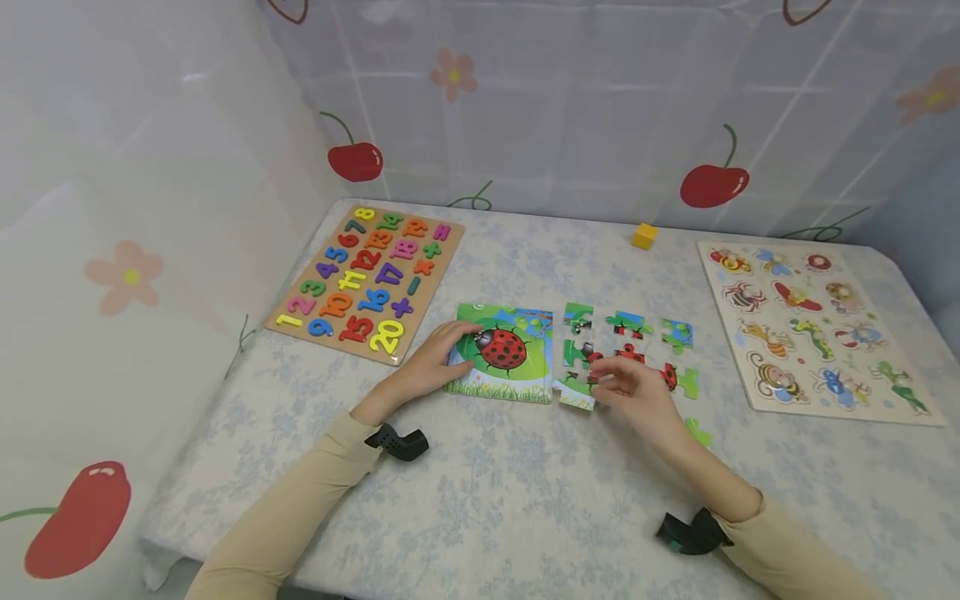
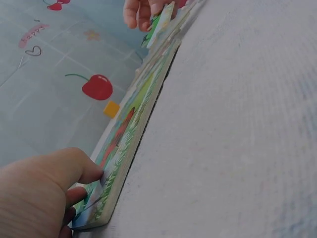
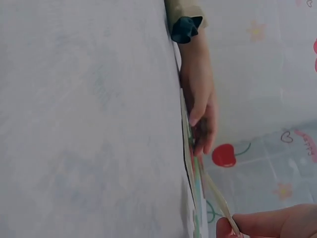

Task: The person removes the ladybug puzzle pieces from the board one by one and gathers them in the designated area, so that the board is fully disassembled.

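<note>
A ladybug jigsaw board [image 1: 517,383] lies flat on the table, its picture facing up. My left hand [image 1: 431,362] rests on its left side, thumb and fingers touching the surface. In the left wrist view, the thumb of that left hand [image 2: 44,188] lies over the board's corner. To the right, my right hand [image 1: 633,396] pinches a jigsaw piece [image 1: 575,396] with grass on it, close to the board's right edge. The piece [image 3: 217,191] appears tilted and edge-on in the right wrist view. Several loose ladybug pieces [image 1: 630,325] lie spread beyond and beside the right hand.
A number puzzle board [image 1: 337,327] lies at the left. At the right is an insect puzzle board [image 1: 806,400]. A yellow block [image 1: 644,236] sits near the back edge, before a printed curtain [image 1: 525,125]. A patterned cloth [image 1: 525,500] covers the table.
</note>
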Tool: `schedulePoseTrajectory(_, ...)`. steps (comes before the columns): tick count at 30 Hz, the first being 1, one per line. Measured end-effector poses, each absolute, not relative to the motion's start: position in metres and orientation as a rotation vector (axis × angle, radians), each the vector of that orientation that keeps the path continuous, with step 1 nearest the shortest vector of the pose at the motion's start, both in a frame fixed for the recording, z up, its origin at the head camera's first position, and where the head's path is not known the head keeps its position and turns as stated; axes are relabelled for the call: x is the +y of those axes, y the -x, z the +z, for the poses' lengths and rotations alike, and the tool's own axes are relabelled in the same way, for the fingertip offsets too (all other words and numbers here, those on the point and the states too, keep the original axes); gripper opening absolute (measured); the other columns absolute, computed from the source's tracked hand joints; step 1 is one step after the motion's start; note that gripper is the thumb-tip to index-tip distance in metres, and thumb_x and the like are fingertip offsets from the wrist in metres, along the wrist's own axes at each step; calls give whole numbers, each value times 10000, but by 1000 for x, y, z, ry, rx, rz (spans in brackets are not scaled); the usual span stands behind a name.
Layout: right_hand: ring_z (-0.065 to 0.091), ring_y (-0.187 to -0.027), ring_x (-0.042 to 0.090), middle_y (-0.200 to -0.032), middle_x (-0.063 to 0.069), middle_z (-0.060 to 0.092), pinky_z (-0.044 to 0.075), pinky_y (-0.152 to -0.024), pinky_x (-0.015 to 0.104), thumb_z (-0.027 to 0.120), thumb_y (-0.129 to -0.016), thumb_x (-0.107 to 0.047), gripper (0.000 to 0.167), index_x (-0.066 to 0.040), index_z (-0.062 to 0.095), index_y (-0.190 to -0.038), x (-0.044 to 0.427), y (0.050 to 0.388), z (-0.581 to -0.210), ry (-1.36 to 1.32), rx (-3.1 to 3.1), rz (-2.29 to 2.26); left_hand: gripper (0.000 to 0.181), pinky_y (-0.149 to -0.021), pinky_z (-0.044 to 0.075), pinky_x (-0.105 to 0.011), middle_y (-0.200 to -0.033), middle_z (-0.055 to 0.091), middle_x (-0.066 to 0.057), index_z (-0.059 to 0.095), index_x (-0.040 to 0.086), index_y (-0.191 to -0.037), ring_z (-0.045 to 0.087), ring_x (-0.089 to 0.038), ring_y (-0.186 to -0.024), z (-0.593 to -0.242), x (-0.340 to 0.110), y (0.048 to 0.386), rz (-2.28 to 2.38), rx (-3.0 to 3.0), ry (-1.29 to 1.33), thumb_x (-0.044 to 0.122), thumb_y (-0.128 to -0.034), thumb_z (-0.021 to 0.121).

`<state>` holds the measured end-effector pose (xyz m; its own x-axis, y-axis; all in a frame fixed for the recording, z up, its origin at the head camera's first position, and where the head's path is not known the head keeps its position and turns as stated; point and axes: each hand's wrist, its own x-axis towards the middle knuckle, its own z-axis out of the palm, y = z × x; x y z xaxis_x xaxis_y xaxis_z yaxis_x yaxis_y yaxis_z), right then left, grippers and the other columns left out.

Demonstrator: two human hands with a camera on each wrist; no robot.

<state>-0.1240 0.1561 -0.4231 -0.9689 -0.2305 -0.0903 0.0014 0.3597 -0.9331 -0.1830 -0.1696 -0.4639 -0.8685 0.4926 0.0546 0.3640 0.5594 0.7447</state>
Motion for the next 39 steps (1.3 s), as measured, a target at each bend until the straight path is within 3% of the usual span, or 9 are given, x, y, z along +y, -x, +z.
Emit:
schedulePoseTrajectory(6, 637, -820, -12, -1057, 42, 626, 533, -678, 219, 640, -889, -47, 328, 39, 575, -1199, 198, 108, -421, 143, 2492, -1556, 547, -1134, 300, -490, -1441, 418, -90, 403, 96, -1421, 329, -275, -1382, -464, -169, 182, 1195, 2631, -734, 167, -919, 608)
schedulePoseTrajectory(13, 638, -769, -26, -949, -117, 654, 532, -652, 197, 657, -862, -8, 313, 68, 583, -1157, 221, 100, -431, 204, 2540, -1524, 547, -1139, 294, -487, -1441, 422, -88, 406, 104, -1424, 318, -275, -1392, -464, -169, 184, 1178, 2654, -740, 170, -920, 609)
schedulePoseTrajectory(20, 614, -785, -14, -962, 129, 676, 511, -667, 157, 667, -846, 18, 273, 44, 615, -1113, 222, 99, -436, 279, 2673, -1470, 552, -1133, 301, -493, -1444, 418, -83, 403, 113, -1427, 324, -271, -1386, -465, -169, 183, 1182, 2644, -727, 173, -919, 612)
schedulePoseTrajectory(27, 613, -810, -52, -960, 98, 677, 521, -707, 152, 640, -888, -39, 265, 71, 602, -1125, 209, 104, -430, 262, 2554, -1521, 553, -1133, 302, -493, -1444, 419, -85, 399, 113, -1429, 324, -273, -1387, -463, -169, 183, 1171, 2653, -730, 172, -921, 609)
schedulePoseTrajectory(33, 639, -854, 53, -1036, 224, 667, 537, -725, 203, 636, -889, -46, 261, 64, 610, -1124, 169, 121, -426, 319, 2383, -1535, 547, -1133, 301, -491, -1449, 411, -88, 403, 110, -1425, 319, -273, -1390, -463, -169, 183, 1180, 2644, -723, 166, -920, 606)
schedulePoseTrajectory(39, 638, -887, 162, -1025, 222, 673, 527, -747, 225, 643, -876, -43, 256, 58, 627, -1111, 113, 142, -425, 491, 2328, -1518, 585, -1121, 316, -494, -1444, 416, -88, 409, 109, -1421, 331, -273, -1379, -464, -169, 184, 1199, 2635, -726, 114, -875, 618)
